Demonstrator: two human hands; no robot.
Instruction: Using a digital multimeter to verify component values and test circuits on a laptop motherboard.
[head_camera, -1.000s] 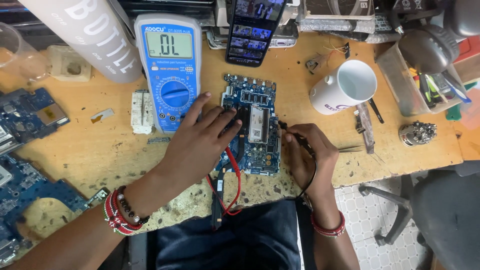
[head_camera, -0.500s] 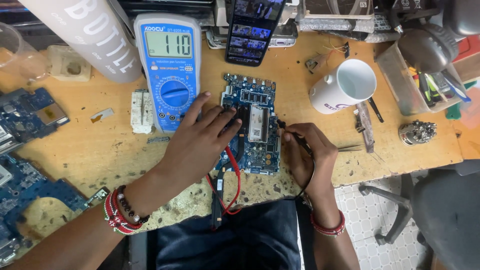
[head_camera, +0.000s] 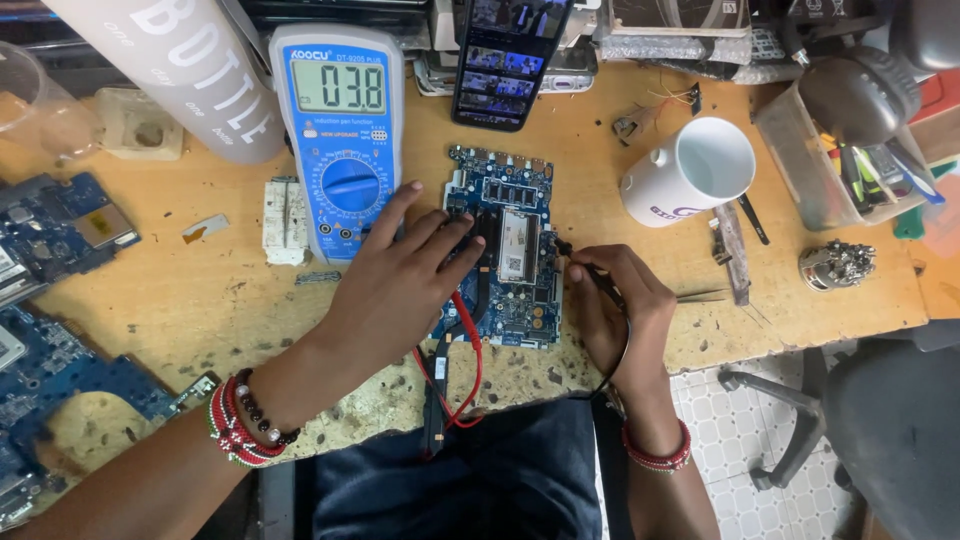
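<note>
A blue circuit board (head_camera: 512, 255) lies on the wooden bench (head_camera: 180, 300) in front of me. My left hand (head_camera: 400, 285) rests on the board's left part, its fingers pinched down over a red test lead (head_camera: 468, 350); the lead's tip is hidden under them. My right hand (head_camera: 615, 310) holds a thin black probe (head_camera: 585, 268) like a pen, with its tip touching the board's right edge. A blue digital multimeter (head_camera: 340, 140) stands just left of the board with its display lit.
A white mug (head_camera: 690, 175) stands to the right of the board, with a phone (head_camera: 508, 55) behind it. A white bottle (head_camera: 180, 70) is at back left. More blue boards (head_camera: 55, 230) lie at far left. Tools sit in a bin (head_camera: 850, 170) at right.
The reading on the multimeter display has changed twice. Both hands have stayed almost still on the board.
</note>
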